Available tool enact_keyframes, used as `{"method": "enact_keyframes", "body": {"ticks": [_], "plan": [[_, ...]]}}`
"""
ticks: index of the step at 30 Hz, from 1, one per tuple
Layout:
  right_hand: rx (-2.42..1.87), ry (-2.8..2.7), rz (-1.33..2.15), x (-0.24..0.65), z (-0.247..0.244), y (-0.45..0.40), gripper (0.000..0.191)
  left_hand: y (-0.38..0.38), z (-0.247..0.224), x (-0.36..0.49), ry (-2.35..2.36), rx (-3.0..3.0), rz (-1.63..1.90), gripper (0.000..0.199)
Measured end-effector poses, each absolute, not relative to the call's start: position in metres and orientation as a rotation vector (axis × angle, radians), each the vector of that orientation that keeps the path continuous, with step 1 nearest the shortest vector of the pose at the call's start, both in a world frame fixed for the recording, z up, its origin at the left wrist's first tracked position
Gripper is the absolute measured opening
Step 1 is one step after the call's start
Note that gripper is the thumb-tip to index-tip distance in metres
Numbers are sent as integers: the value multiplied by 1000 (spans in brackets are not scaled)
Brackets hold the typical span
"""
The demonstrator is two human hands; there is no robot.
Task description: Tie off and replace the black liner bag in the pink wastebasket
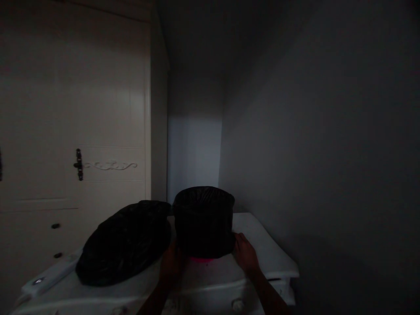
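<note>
A bin draped in a black plastic bag stands upright on the white dresser top, its round mouth open upward. A strip of pink shows under the bag at its base. On its lower right side, my right hand grips the bagged bin with fingers bent. My left hand is at the lower left side in deep shadow, closed against the bin, its fingertips hard to make out. Left of it lies a full-looking, rounded black plastic bag, touching or nearly touching the bin; its contents are hidden.
The white dresser has a wavy front edge and a drawer knob below. A pale wardrobe with a dark handle rises at the left. A grey wall runs along the right. The room is dim.
</note>
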State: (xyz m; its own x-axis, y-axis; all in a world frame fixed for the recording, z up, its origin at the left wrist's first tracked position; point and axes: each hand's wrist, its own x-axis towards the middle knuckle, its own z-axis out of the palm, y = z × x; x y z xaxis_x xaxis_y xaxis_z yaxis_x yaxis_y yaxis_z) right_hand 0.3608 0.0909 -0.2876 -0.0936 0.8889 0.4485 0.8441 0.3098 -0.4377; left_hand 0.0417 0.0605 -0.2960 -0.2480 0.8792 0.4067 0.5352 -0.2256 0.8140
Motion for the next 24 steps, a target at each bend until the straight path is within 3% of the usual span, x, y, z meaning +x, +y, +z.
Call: {"method": "enact_keyframes", "body": {"ticks": [4,11,17,24], "plan": [[-1471,-1889,95,362,-292,92,45,65,-303,41,1669,1675,1470,62],[-1049,-1561,332,361,-284,96,49,66,-293,37,1446,1511,1846,80],[-948,-1116,468,349,-223,98,62,50,-215,45,1261,1387,2017,66],[-734,-948,827,330,-149,96,62,51,-171,55,1138,1458,2000,72]]}}
